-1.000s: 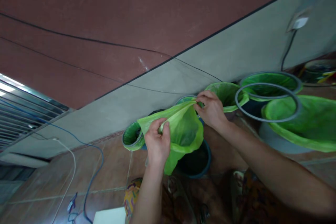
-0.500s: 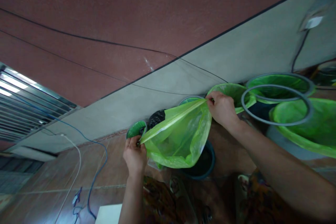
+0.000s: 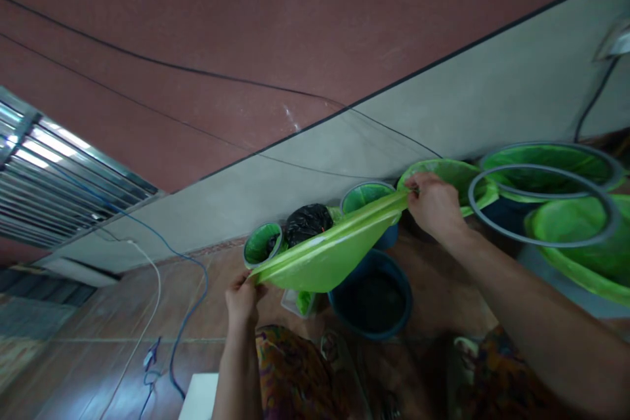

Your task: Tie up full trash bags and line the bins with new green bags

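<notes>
A light green plastic bag is stretched taut between my two hands, its mouth edge pulled nearly straight. My left hand pinches its left corner, close to a small bin lined in green. The right corner is gripped by my right hand, which is raised in front of a green-lined bin. Below the bag, a dark blue bucket stands on the floor, partly covered by it. Behind the bag are a black plastic bag and another green-lined bin.
To the right stand larger green-lined bins, with a loose grey ring over one. A clear container with green plastic sits left of the bucket. A blue hose and white cable cross the tiled floor.
My hands have drawn farther apart, closing the bag's gaping mouth into a flat, tight edge. The bag has lifted, exposing more of the blue bucket and the bin behind.
</notes>
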Motion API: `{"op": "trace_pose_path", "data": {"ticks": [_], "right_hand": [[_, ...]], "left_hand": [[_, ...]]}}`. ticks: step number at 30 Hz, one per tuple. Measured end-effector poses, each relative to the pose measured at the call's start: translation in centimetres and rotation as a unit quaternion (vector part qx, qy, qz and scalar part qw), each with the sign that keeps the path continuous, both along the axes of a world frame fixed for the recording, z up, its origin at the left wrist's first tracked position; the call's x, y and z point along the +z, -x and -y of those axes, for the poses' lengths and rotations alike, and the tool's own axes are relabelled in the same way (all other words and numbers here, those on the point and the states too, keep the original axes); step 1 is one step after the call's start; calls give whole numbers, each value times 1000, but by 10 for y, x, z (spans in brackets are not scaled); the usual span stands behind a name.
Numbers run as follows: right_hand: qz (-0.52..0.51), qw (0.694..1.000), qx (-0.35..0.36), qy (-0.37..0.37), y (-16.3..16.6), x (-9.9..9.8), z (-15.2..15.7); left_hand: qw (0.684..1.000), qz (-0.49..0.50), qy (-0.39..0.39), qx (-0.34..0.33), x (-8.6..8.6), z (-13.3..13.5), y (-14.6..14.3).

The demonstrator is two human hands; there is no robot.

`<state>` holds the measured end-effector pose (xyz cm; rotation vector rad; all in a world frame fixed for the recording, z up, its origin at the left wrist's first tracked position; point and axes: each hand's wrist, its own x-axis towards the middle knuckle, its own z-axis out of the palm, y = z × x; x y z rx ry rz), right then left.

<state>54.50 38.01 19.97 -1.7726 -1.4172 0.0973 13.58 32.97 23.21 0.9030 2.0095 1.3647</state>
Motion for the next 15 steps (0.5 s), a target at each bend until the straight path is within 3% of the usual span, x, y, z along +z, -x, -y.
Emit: {"op": "trace_pose_path", "data": {"ticks": [2,4,6,7,9,10,11,13,15], "right_hand": [[12,999,-23,-24,1,9,6],[16,995,-46,-91,-2,18,12],[20,988,-70,-135,-7,20,15],[28,992,-64,-101,-9,17,16],[55,996,-3,66,-11,4,16],[77,972,70,210,-12,-5,15],[77,955,104,267,-13,-15,15],[77,920,162,348,-17,-34,15],[81,912,199,351,-25,-47,14]], "left_hand": [[999,11,-45,-3,19,2,-9],[984,-46,-173,-20,35,6,-17],[952,-117,-279,-47,38,10,-20],[947,-139,-277,-79,32,13,-19],[952,-168,-143,-212,9,21,-14],[943,-179,-80,-268,-6,26,-10],[934,-187,-39,-302,-20,31,-5],[916,-183,56,-352,-39,40,5],[885,-200,161,-388,-41,46,12]]}}
